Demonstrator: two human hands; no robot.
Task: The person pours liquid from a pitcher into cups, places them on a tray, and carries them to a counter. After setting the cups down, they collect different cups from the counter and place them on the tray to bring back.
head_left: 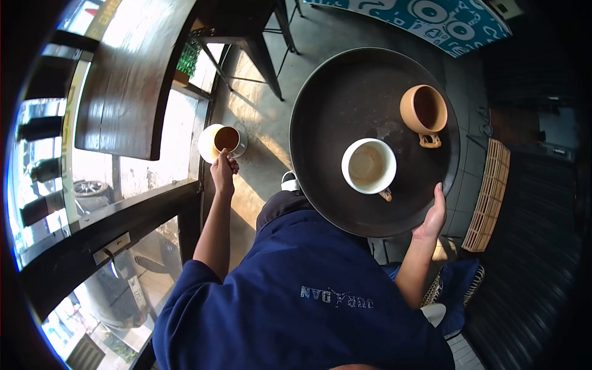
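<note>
Head view: the left hand (pixel 223 169) was raised out in front of the body, fingers closed on the near edge of a small cup (pixel 227 139) of dark liquid that sat on a white saucer (pixel 208 145). Whether the grip took the handle or the saucer rim could not be told. The cup stood directly beyond the fingertips, upright. Further out from this hand and to its left lay a dark wooden counter (pixel 129 74), and metal legs (pixel 262 52) stood on the concrete floor (pixel 271 123) beyond it. The right hand (pixel 433 216) was curled round the near rim of a large round dark tray (pixel 327 92), thumb on top and the fingers out of sight beneath, so the tray was held roughly level beyond and to the left of the hand. Two cups stood on the tray, well apart. A white cup (pixel 369 165) with a pale residue inside was just left of the hand, handle turned towards the body. A tan cup (pixel 423 110) with a dark interior was further out, straight beyond the hand. A woven slatted piece (pixel 490 197) stood to the right of this hand, below tray level. One shoe (pixel 290 180) showed between the two hands.
</note>
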